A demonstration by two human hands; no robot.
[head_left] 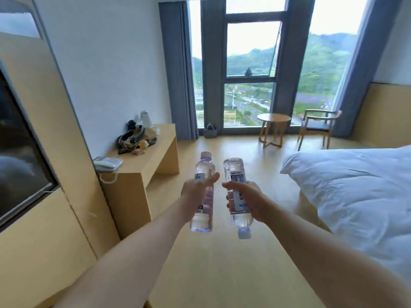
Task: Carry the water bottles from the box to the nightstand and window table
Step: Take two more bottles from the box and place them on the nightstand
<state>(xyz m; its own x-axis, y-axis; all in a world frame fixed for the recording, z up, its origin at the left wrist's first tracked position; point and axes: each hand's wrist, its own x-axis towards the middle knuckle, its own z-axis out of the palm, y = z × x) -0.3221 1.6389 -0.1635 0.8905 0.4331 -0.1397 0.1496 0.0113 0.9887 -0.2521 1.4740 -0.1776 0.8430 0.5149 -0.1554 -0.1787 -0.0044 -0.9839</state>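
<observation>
Bright daylight pours through the window (249, 63), sky blown out; edges bend wide-angle, and the whole frame looks soft.

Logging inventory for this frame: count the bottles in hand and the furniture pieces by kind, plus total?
Water bottles: 2, one in the left hand (left bottle), one in the right hand (right bottle, cap down)
Round table: 1
Chair: 1
Desk: 1
Bed: 1
Total: 6
</observation>
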